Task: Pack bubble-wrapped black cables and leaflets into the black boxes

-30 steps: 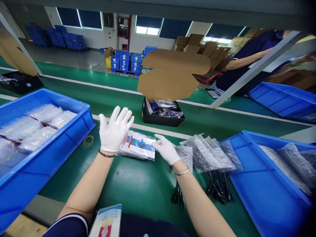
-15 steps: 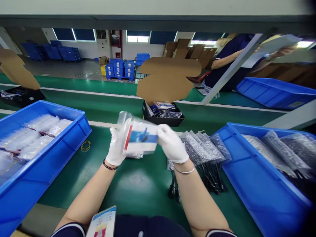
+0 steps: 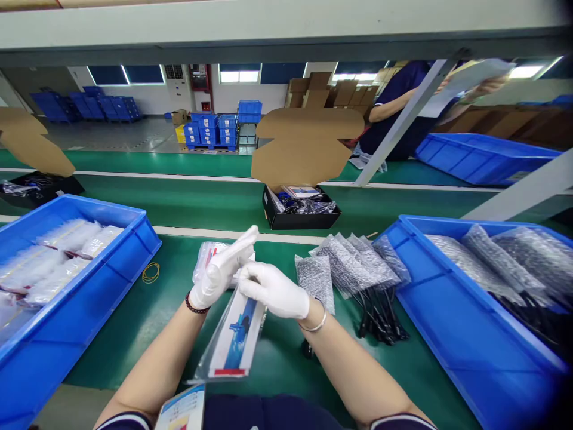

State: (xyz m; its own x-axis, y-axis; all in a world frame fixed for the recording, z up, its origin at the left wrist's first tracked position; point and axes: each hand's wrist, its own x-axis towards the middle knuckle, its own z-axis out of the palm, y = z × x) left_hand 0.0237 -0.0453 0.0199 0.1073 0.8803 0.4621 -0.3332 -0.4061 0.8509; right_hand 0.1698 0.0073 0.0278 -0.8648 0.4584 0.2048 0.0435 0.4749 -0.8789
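Note:
My right hand (image 3: 274,290), in a white glove, pinches the top end of a clear plastic bag with a printed booklet (image 3: 237,340) inside. The bagged booklet hangs down toward me, its blue picture and red strip showing. My left hand (image 3: 224,269), gloved too, is open with its fingers stretched out flat, close beside the right hand's fingertips. Partly hidden behind the left hand, another bagged booklet (image 3: 204,255) lies on the green bench (image 3: 147,322). Right of my hands lie several bubble-wrapped packs (image 3: 353,263) with black cables (image 3: 382,319).
An open black box (image 3: 304,220) with its cardboard lid raised stands ahead on the green line. Blue bins flank me: the left bin (image 3: 102,280) holds plastic-wrapped bundles, the right bin (image 3: 452,334) bubble-wrapped packs. A slanted white post (image 3: 403,125) and a co-worker (image 3: 398,119) are beyond.
The bagged booklet has swung from level between both hands to hanging toward me from my right hand. My left hand has come off it and flattened. The camera view has shifted slightly.

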